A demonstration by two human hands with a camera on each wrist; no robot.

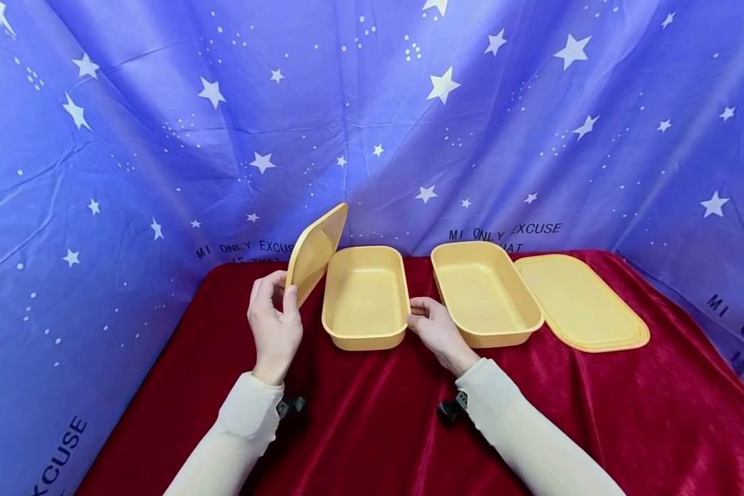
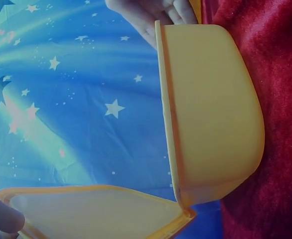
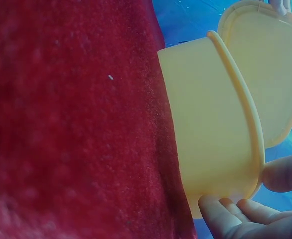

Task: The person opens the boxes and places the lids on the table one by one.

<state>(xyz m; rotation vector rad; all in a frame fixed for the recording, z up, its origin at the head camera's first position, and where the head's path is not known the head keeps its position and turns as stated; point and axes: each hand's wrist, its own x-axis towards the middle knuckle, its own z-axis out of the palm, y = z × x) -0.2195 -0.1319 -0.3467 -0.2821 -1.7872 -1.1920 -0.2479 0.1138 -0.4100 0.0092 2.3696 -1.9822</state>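
Observation:
My left hand (image 1: 275, 332) grips a yellow lid (image 1: 316, 249) by its near edge, thumb on one face and fingers behind. The lid stands steeply tilted beside a yellow rectangular food container (image 1: 366, 342). In the left wrist view one corner of the lid (image 2: 96, 211) overlaps the container's rim (image 2: 167, 107). My right hand (image 1: 439, 336) holds that container's right side. The right wrist view has its thumb (image 3: 284, 173) at the rim and the other fingers (image 3: 220, 214) against the outer wall. Nothing lies inside the container, which sits upright on the red cloth.
A second open yellow container (image 1: 496, 339) stands just right of my right hand. Another yellow lid (image 1: 583, 303) lies flat beyond it on the right. Dark red velvet cloth (image 1: 359, 413) covers the table, and a blue star-printed curtain (image 1: 372, 186) hangs behind.

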